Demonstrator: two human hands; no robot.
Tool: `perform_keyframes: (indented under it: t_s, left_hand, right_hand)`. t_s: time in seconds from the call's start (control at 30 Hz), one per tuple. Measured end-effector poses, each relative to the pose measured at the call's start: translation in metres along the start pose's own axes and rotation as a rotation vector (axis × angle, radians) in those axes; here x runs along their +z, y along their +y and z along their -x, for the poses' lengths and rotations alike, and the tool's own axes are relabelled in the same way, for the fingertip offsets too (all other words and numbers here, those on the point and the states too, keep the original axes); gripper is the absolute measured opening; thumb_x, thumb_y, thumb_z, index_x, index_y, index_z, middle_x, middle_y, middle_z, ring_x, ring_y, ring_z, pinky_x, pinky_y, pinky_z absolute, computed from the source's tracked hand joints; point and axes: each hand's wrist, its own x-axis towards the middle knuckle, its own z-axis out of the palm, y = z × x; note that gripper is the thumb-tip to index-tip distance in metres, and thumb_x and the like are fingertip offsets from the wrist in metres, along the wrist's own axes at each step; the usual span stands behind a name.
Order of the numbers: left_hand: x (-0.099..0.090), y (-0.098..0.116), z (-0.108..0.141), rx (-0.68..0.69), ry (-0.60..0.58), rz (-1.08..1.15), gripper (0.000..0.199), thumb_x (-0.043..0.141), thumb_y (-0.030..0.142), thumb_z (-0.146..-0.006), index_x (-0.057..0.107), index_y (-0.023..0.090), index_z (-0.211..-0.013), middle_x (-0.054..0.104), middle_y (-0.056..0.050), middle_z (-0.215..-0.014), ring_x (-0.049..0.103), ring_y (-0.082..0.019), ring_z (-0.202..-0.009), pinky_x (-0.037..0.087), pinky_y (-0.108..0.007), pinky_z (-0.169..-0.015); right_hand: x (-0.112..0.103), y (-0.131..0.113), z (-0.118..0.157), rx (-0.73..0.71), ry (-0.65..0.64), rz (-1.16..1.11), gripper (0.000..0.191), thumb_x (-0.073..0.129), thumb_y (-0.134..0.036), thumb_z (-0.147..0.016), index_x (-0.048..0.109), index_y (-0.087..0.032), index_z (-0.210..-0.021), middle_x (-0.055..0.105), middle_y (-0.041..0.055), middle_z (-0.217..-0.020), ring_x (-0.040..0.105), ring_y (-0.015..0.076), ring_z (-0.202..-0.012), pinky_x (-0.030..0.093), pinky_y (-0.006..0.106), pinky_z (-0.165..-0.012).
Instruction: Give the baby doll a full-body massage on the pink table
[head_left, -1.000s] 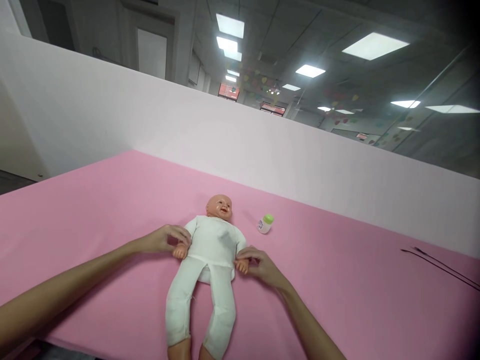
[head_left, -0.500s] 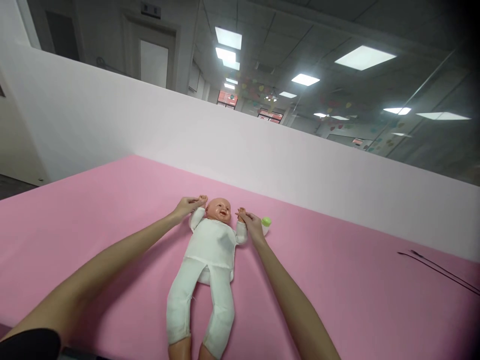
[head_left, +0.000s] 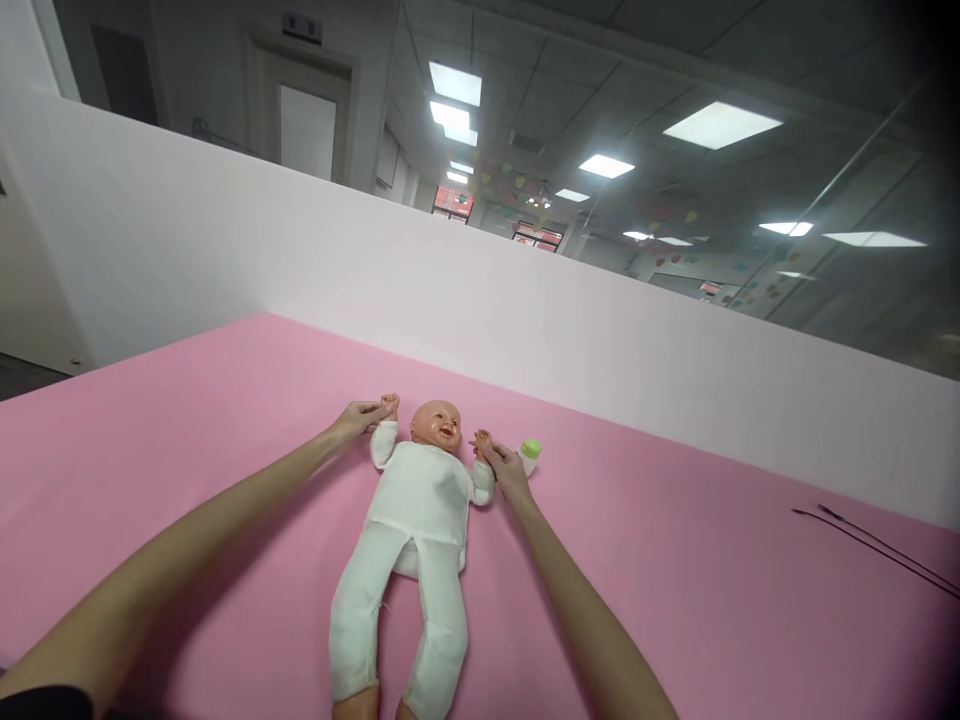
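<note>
A baby doll (head_left: 421, 500) in white cloth top and trousers lies face up on the pink table surface (head_left: 675, 580), its head toward the wall. Both doll arms are bent upward beside its head. My left hand (head_left: 360, 418) is closed on the doll's hand at the left of the head. On the other side, my right hand (head_left: 508, 470) pinches the doll's other hand near the wrist. Just beyond my right hand rests a small white container with a green top (head_left: 531, 450).
Two thin black cables (head_left: 877, 545) lie at the right side of the table. A low white wall (head_left: 525, 320) runs along the far edge, with glass and ceiling lights above it.
My left hand has moved outward to the left with the doll's hand, away from the doll's head. My right hand has shifted slightly downward in view with the other doll hand.
</note>
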Motion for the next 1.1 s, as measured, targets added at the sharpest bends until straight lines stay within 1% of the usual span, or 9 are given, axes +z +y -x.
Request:
perform_keyframes:
  t_s: [0.07,0.23,0.33,0.43,0.5,0.63,0.77,0.93,1.1]
  left_hand:
    - [-0.016,0.005,0.024,0.093,-0.139,-0.022,0.045,0.087,0.056,-0.064,0.074,0.016,-0.082,0.072,-0.007,-0.087,0.067,-0.022,-0.083,0.051,-0.031,-0.075]
    - [-0.040,-0.002,0.079,0.374,-0.683,-0.318,0.027,0.081,0.036,-0.080,0.082,0.024,-0.103,0.075,-0.011,-0.112,0.068,-0.027,-0.105,0.051,-0.036,-0.094]
    - [-0.038,-0.009,0.096,0.485,-0.754,-0.438,0.023,0.077,0.034,-0.086,0.082,0.028,-0.107,0.076,-0.009,-0.112,0.066,-0.026,-0.108,0.050,-0.036,-0.097]
    - [-0.032,-0.007,0.097,0.467,-0.702,-0.423,0.026,0.077,0.036,-0.086,0.081,0.026,-0.109,0.076,-0.009,-0.113,0.066,-0.026,-0.108,0.050,-0.035,-0.095]
    - [-0.027,0.000,0.089,0.391,-0.616,-0.355,0.028,0.078,0.039,-0.083,0.081,0.023,-0.105,0.077,-0.009,-0.107,0.067,-0.026,-0.101,0.051,-0.035,-0.092]
    - [-0.005,0.011,0.051,0.212,-0.255,-0.130,0.035,0.080,0.051,-0.076,0.077,0.017,-0.085,0.074,-0.004,-0.082,0.065,-0.020,-0.079,0.050,-0.030,-0.076]
    - [0.019,0.005,-0.003,0.016,0.085,-0.056,0.051,0.072,0.067,-0.075,0.059,0.019,-0.063,0.057,0.001,-0.060,0.054,-0.014,-0.059,0.041,-0.026,-0.057]
    - [0.027,-0.016,-0.047,-0.245,0.218,-0.175,0.042,0.082,0.050,-0.069,0.052,0.022,-0.058,0.053,0.000,-0.048,0.054,-0.019,-0.051,0.038,-0.029,-0.049]
    - [0.026,-0.021,-0.049,-0.302,0.194,-0.193,0.041,0.086,0.047,-0.065,0.055,0.021,-0.059,0.055,-0.003,-0.049,0.055,-0.021,-0.050,0.038,-0.031,-0.047]
  right_hand:
    - [-0.016,-0.006,0.021,-0.032,-0.114,-0.005,0.054,0.086,-0.056,-0.064,0.080,-0.019,-0.103,0.077,0.0126,-0.116,0.069,0.0298,-0.107,0.055,0.038,-0.089]
    - [-0.044,0.000,0.076,-0.131,-0.565,0.206,0.034,0.087,-0.039,-0.072,0.082,-0.024,-0.102,0.077,0.0096,-0.107,0.068,0.0278,-0.103,0.051,0.045,-0.096]
    - [-0.045,0.008,0.093,-0.178,-0.665,0.339,0.028,0.087,-0.036,-0.073,0.083,-0.026,-0.099,0.075,0.0093,-0.110,0.063,0.0293,-0.112,0.048,0.046,-0.103]
    - [-0.042,0.009,0.089,-0.153,-0.598,0.255,0.031,0.086,-0.036,-0.073,0.082,-0.026,-0.102,0.075,0.0088,-0.109,0.065,0.0285,-0.108,0.049,0.045,-0.100]
    - [-0.038,0.004,0.074,-0.132,-0.473,0.147,0.038,0.087,-0.039,-0.071,0.080,-0.024,-0.105,0.076,0.0086,-0.109,0.067,0.0275,-0.103,0.051,0.043,-0.095]
    - [-0.016,-0.009,0.024,-0.061,-0.107,0.068,0.048,0.083,-0.053,-0.069,0.079,-0.020,-0.104,0.077,0.0099,-0.111,0.068,0.0277,-0.102,0.054,0.036,-0.085]
    - [0.013,-0.002,-0.025,0.007,0.059,0.085,0.043,0.069,-0.055,-0.078,0.078,-0.015,-0.089,0.079,0.0117,-0.101,0.069,0.0249,-0.093,0.051,0.030,-0.075]
    - [0.026,0.029,-0.045,0.141,0.137,0.132,0.032,0.070,-0.045,-0.075,0.072,-0.015,-0.064,0.074,0.0093,-0.068,0.067,0.0228,-0.071,0.047,0.029,-0.061]
    - [0.023,0.040,-0.039,0.130,0.147,0.062,0.035,0.068,-0.049,-0.077,0.076,-0.015,-0.074,0.079,0.0115,-0.087,0.071,0.0238,-0.085,0.052,0.030,-0.073]
